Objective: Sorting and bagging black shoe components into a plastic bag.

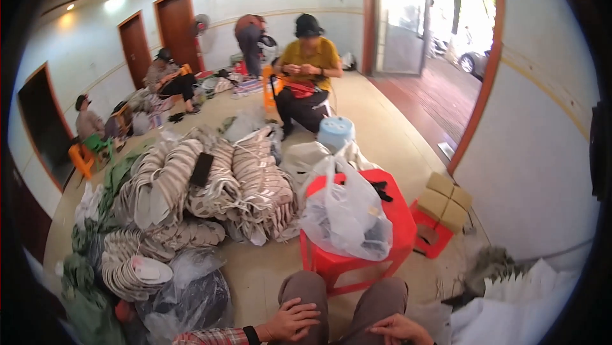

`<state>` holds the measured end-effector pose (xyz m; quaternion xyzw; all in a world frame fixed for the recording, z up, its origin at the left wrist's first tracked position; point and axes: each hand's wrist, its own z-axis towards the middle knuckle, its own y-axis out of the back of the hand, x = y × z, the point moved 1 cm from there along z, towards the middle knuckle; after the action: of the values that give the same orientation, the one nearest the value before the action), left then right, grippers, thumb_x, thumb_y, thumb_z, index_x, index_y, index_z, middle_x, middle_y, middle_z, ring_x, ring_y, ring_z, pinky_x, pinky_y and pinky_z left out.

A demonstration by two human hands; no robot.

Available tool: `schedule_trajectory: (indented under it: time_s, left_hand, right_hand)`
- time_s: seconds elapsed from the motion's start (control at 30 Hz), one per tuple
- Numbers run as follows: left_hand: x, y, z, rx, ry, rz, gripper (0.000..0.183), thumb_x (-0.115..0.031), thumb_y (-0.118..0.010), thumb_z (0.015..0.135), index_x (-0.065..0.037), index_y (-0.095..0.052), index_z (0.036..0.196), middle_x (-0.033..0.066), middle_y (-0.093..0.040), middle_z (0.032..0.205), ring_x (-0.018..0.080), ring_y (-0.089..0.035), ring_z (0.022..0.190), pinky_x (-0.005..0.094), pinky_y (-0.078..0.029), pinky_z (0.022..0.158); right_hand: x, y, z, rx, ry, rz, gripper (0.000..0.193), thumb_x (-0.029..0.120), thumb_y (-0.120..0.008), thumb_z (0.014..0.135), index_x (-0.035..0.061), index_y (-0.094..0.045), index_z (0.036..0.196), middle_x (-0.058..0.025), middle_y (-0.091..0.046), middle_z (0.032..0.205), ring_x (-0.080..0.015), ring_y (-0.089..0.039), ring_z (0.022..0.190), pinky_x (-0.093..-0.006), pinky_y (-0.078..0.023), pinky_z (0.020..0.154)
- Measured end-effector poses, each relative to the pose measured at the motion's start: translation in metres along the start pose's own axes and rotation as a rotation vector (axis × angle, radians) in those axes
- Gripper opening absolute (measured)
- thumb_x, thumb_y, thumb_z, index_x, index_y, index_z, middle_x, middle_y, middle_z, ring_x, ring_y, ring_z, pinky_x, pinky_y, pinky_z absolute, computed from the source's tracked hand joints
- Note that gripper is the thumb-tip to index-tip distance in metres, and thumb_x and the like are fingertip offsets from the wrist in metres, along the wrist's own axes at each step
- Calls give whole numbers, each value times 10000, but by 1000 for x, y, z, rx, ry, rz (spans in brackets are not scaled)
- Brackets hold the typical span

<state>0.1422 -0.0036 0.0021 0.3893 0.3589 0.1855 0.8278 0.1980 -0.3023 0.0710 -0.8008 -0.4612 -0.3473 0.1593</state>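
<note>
My left hand (290, 321) rests on my left thigh with its fingers stretched out and nothing in them. Across my right thigh lies my right hand (400, 330), its fingers loosely extended and holding nothing that I can see. Just beyond my knees stands a red plastic stool (403, 217). On it sits a translucent plastic bag (347, 217), its contents hard to make out, beside a small black item (382, 190). To the left are stacked bundles of beige-and-white shoe uppers (261, 173), with a dark phone-like slab (201, 170) on top.
Yellowish blocks (448, 201) sit on a low red stool (432, 243) at right. White material (510, 307) lies near right; clear plastic-wrapped goods (191, 294) lie near left. A person in yellow (322, 58) sits ahead by a blue bucket (336, 131); several others work farther back.
</note>
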Motion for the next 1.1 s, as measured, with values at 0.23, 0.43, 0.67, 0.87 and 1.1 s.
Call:
schedule_trajectory:
  time_s: [0.23,0.43,0.67,0.87,1.1]
  left_hand:
    - [-2,7,-6,-66,20,-3,232,-141,-540,702,-117,-629,915,70,-584,1064,259,-472,1131,503,-261,987]
    - [0,9,-5,-87,11,-32,232,-134,-551,691,-113,-627,909,72,-585,1066,257,-472,1133,506,-266,987]
    - [0,12,-4,-68,12,-54,231,-133,-554,694,-107,-627,911,73,-586,1065,259,-473,1130,503,-261,989]
    - [-2,11,-2,-55,18,-44,233,-137,-551,695,-111,-628,913,71,-588,1058,255,-474,1129,501,-260,986]
    - [-8,10,-11,-18,43,-17,241,-140,-544,703,-128,-626,929,66,-583,1068,255,-473,1127,501,-257,984]
  right_hand:
    - [18,-6,-4,-69,59,83,266,274,-560,870,59,-651,996,-29,-555,482,-75,-454,333,-208,-339,316]
    - [20,-9,-3,-91,44,127,288,288,-579,857,44,-644,996,-24,-548,475,-69,-440,321,-197,-323,311]
    - [11,-8,5,-100,74,171,269,279,-562,869,54,-648,989,-22,-546,472,-70,-435,314,-197,-321,307]
    - [13,-7,-1,-87,76,199,262,275,-562,868,69,-647,1007,-25,-552,475,-75,-443,316,-200,-327,304]
    - [20,3,-20,99,167,365,319,240,-561,862,25,-584,1096,-67,-598,580,-95,-514,400,-182,-393,380]
